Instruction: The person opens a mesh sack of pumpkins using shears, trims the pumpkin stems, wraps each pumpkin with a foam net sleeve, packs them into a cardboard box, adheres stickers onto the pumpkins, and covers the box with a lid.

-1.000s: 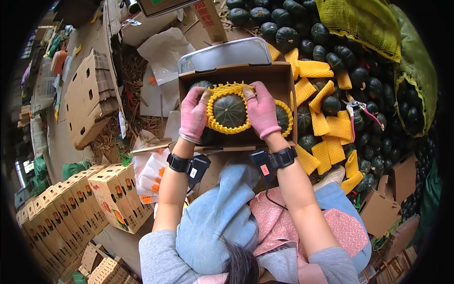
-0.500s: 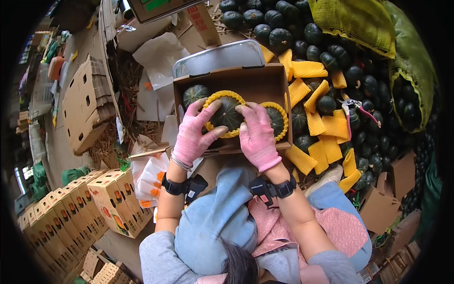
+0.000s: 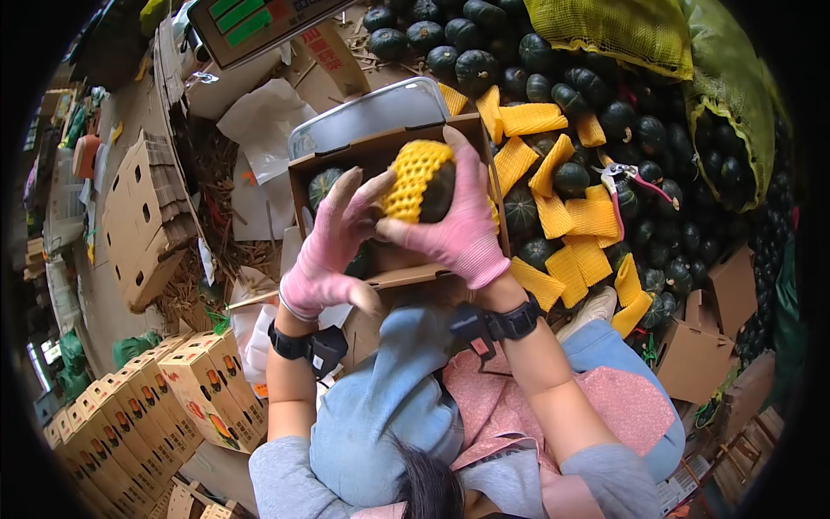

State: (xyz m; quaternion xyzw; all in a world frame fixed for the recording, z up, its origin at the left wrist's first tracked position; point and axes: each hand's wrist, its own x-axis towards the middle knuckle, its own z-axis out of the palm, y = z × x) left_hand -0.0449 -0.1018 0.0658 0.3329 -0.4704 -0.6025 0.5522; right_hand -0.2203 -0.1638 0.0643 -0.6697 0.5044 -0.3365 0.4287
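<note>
In my right hand, gloved in pink, is a dark green pumpkin partly wrapped in a yellow foam net. Thumb and fingers grip it from the right, tilted above an open cardboard box. My left hand, in a matching glove, is open at the box's left side, its thumb stretched away from the fingers. Its fingertips are close to the net; whether they touch it I cannot tell. A bare-looking pumpkin lies in the box's left corner. My hands hide much of the box's inside.
Loose yellow foam nets and red-handled pruning shears lie on a pumpkin pile at right. A scale display stands at top left, a metal tray behind the box. Printed cartons line the lower left.
The netted pumpkin has been lifted and turned in my right hand, its net now facing left. My left hand has let go and spread its fingers. The whole view has shifted slightly.
</note>
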